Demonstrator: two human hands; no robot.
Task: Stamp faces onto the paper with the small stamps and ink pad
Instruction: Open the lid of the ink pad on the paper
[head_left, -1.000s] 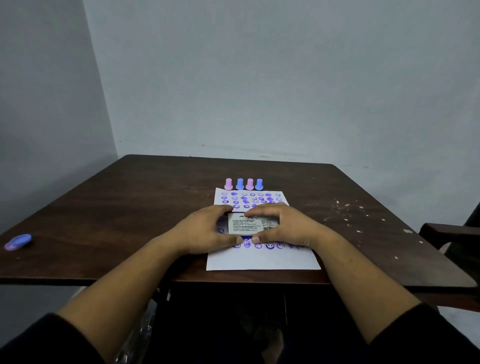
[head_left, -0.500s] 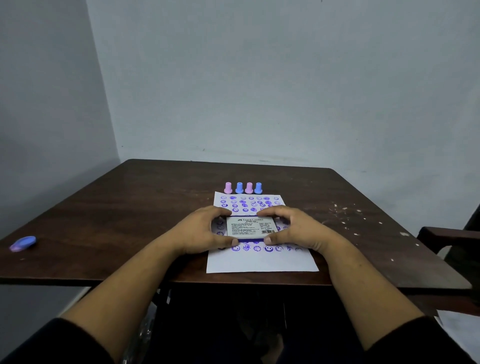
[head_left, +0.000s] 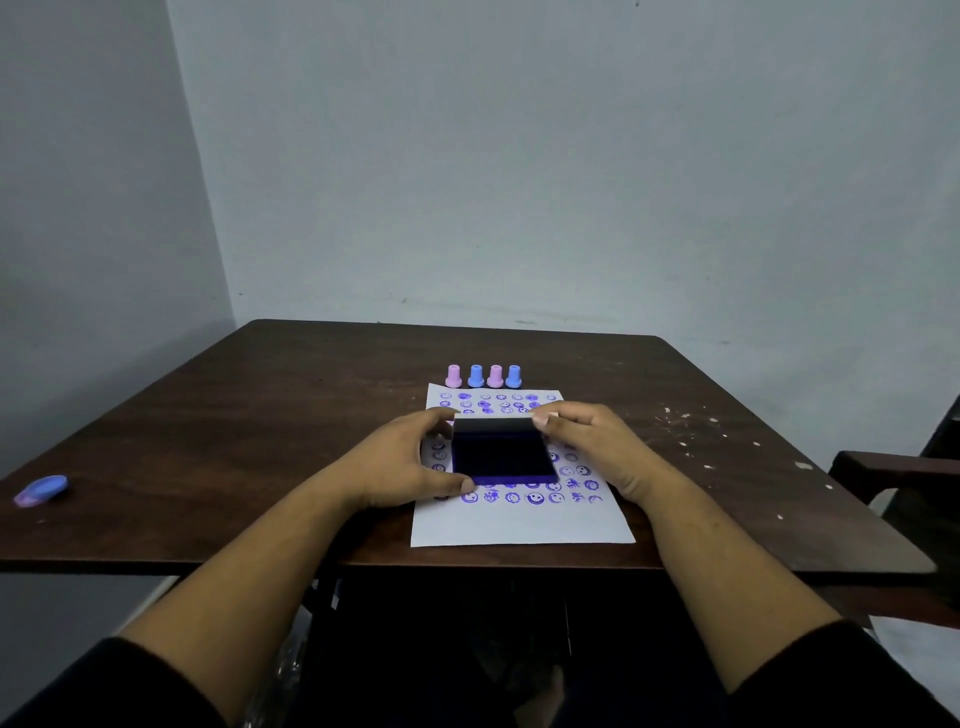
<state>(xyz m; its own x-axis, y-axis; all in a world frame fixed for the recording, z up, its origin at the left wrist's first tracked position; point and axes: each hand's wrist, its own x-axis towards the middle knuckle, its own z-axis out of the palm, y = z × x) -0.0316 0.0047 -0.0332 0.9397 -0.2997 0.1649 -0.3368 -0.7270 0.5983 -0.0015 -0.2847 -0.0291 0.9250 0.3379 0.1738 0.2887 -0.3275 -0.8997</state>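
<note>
A white paper (head_left: 519, 522) lies on the dark wooden table (head_left: 260, 441), covered with rows of purple stamped faces. On its middle sits the ink pad (head_left: 501, 457), its lid swung up at the far edge so the dark blue-black pad shows. My left hand (head_left: 400, 470) grips the pad's base from the left, thumb at its near corner. My right hand (head_left: 592, 449) holds the raised lid (head_left: 496, 426) at its right end. Several small stamps (head_left: 483, 375), pink and blue in turn, stand in a row just beyond the paper's far edge.
A blue and pink oval object (head_left: 41, 489) lies near the table's left edge. White flecks (head_left: 691, 431) are scattered over the right side of the table. A dark chair arm (head_left: 893, 467) juts in at the right. Grey walls close the corner behind.
The ink pad was shut, its white printed label facing up under both hands. Now the lid is lifted back and the dark pad is exposed.
</note>
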